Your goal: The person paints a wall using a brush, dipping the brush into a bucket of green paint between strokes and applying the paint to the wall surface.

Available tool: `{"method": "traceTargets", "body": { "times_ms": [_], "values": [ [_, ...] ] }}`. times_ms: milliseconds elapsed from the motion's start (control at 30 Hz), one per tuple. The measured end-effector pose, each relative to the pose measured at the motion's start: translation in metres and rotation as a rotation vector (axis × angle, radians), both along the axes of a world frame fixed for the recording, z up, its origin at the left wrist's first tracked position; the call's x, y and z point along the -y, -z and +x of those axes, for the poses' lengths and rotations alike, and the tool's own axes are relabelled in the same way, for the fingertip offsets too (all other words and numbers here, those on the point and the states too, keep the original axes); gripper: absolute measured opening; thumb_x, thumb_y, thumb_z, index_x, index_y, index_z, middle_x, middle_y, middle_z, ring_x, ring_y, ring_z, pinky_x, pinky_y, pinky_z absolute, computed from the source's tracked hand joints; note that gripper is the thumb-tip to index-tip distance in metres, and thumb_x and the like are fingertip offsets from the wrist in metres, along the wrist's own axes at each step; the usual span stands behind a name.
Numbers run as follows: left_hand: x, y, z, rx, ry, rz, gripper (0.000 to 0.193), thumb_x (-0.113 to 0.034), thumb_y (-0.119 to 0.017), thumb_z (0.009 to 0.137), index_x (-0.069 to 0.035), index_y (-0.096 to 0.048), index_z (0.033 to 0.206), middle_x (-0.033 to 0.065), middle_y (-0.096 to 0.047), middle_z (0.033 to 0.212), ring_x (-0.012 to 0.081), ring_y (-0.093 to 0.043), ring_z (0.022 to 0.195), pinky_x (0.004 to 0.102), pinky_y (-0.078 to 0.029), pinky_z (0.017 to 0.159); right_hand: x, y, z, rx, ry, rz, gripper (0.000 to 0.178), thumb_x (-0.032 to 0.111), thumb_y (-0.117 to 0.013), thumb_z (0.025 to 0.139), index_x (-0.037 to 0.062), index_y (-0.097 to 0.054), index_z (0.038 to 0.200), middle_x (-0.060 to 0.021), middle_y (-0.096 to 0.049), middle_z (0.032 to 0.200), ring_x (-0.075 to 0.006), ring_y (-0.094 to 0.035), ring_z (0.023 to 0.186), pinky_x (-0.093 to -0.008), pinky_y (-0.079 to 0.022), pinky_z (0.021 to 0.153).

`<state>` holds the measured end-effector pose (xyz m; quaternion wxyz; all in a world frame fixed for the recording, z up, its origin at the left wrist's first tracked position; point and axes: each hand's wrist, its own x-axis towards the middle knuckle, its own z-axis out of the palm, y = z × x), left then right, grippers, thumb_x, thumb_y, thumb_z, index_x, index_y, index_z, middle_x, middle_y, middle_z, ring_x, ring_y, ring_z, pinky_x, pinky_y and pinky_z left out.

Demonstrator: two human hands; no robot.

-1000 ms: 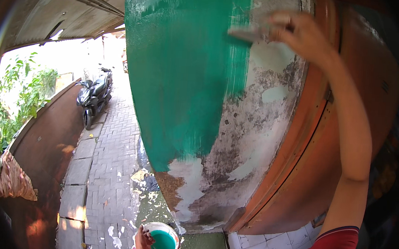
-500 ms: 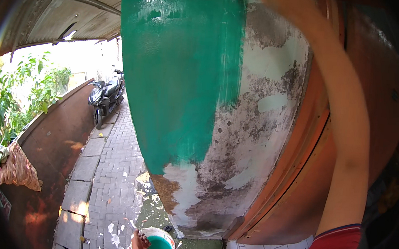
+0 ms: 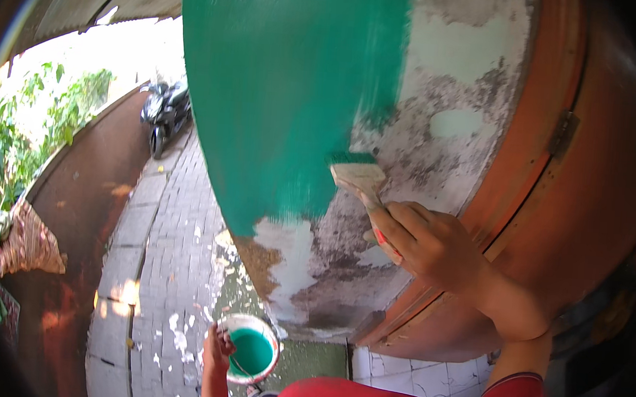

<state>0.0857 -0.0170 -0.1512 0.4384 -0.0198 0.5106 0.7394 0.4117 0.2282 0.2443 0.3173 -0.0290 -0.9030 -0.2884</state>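
Note:
My right hand (image 3: 433,245) is closed round the handle of a wide flat paintbrush (image 3: 358,178), its bristles dark with green paint. The bristles are at the wall, by the boundary between wet green paint (image 3: 288,100) and the bare, stained plaster (image 3: 376,210). Low in the view, my left hand (image 3: 218,346) is closed on the thin wire handle of a white bucket (image 3: 275,358). Green paint (image 3: 252,350) lies inside the bucket. Part of the brush handle is hidden by my right fingers.
An orange-brown wooden door and frame (image 3: 526,176) border the wall on the right. White tiles (image 3: 423,379) lie at its foot. Paint flakes litter the paved path (image 3: 175,240) on the left. A parked motorbike (image 3: 163,114), a low brown wall (image 3: 89,197) and plants (image 3: 24,134) stand beyond.
My right hand came down from the top of the wall to its middle, bringing the brush into view. The view has tilted down; the bucket and my left hand show more fully.

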Motion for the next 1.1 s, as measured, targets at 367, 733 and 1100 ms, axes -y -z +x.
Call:
{"method": "traceTargets", "body": {
  "times_ms": [367, 733, 1100],
  "values": [
    [-0.009, -0.102, 0.011, 0.018, 0.029, 0.067, 0.055, -0.058, -0.042, 0.094, -0.004, -0.05, 0.101, -0.0004, -0.046, 0.066, 0.0118, -0.039, 0.051, 0.0279, -0.031, 0.052, 0.04, 0.134, -0.102, 0.014, -0.156, -1.638, 0.019, 0.012, -0.064, 0.089, -0.0057, -0.064, 0.096, -0.013, -0.067, 0.075, -0.0197, -0.065, 0.061, -0.0297, -0.051, 0.059],
    [-0.032, -0.135, 0.023, 0.022, 0.085, 0.1, 0.062, -0.062, -0.036, 0.094, -0.002, -0.049, 0.101, 0.0026, -0.049, 0.069, 0.0128, -0.04, 0.054, 0.0296, -0.033, 0.054, 0.06, 0.298, -0.232, 0.434, 0.06, -1.404, 0.026, 0.022, -0.064, 0.083, -0.004, -0.066, 0.08, -0.0246, -0.065, 0.076, -0.0405, -0.065, 0.074, -0.0447, -0.052, 0.068],
    [-0.035, -0.156, 0.025, 0.017, 0.084, 0.148, 0.063, -0.06, -0.034, 0.096, 0.001, -0.045, 0.105, 0.0039, -0.049, 0.07, 0.0131, -0.042, 0.054, 0.0303, -0.037, 0.055, 0.059, 0.345, -0.249, 0.432, 0.087, -1.345, 0.024, 0.023, -0.061, 0.084, 0.0002, -0.07, 0.089, -0.0242, -0.066, 0.084, -0.0395, -0.065, 0.082, -0.0454, -0.053, 0.075]
  ]
}}
